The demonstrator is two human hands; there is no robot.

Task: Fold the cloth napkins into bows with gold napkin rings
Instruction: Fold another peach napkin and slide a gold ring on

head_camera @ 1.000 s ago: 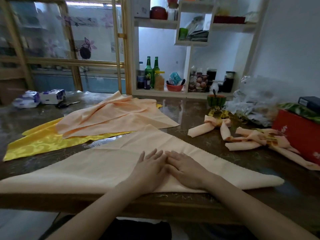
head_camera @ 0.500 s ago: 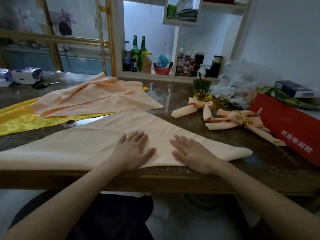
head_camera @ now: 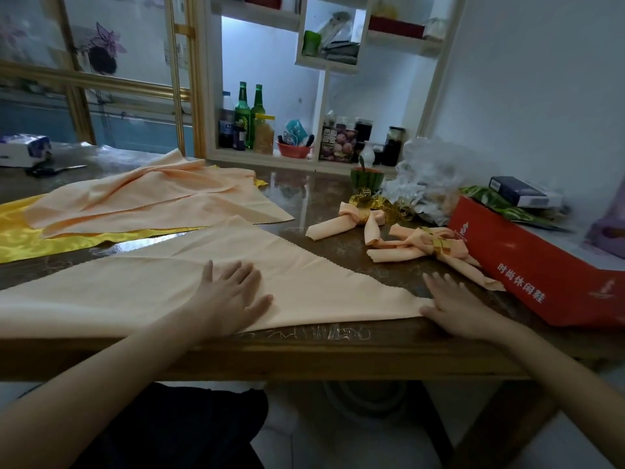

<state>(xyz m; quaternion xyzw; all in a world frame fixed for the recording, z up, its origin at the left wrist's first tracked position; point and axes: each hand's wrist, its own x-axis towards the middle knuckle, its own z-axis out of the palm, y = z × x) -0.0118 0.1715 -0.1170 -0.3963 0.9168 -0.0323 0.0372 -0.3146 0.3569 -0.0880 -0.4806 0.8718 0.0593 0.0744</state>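
On the table (head_camera: 338, 353), from 9 round to 4 o'clock, the peach napkin (head_camera: 135, 292) is laid flat as a triangle. Its long edge is run along the near table edge and its apex is pointed to 12.

At 10 o'clock a loose pile of peach napkins (head_camera: 152, 198) is stacked on a yellow cloth (head_camera: 33, 231).

At 3 o'clock a red box (head_camera: 527, 262) is seen, printed in white with "时尚休闲鞋". A small logo is set above the text, too small to be read. A dark box (head_camera: 521, 192) is placed behind it, label unreadable. Crumpled plastic bags (head_camera: 433, 177) are heaped at 1 o'clock.

Two green bottles (head_camera: 250, 113) are stood on the shelf at 12. Labels there cannot be read.

Two finished bows are laid at 2 o'clock: first bow (head_camera: 351, 220) and second bow (head_camera: 429, 247), the latter just beside the red box. Each is cinched by a gold ring (head_camera: 363, 214).

The left hand (head_camera: 230, 292) is pressed flat on the napkin's middle, fingers straight and spread, nothing gripped. The right hand (head_camera: 453, 306) is laid flat at the napkin's right tip at 4 o'clock, fingers straight on bare table, thumb touching the tip, nothing pinched.

Loose gold rings (head_camera: 372, 199) are piled behind the first bow.
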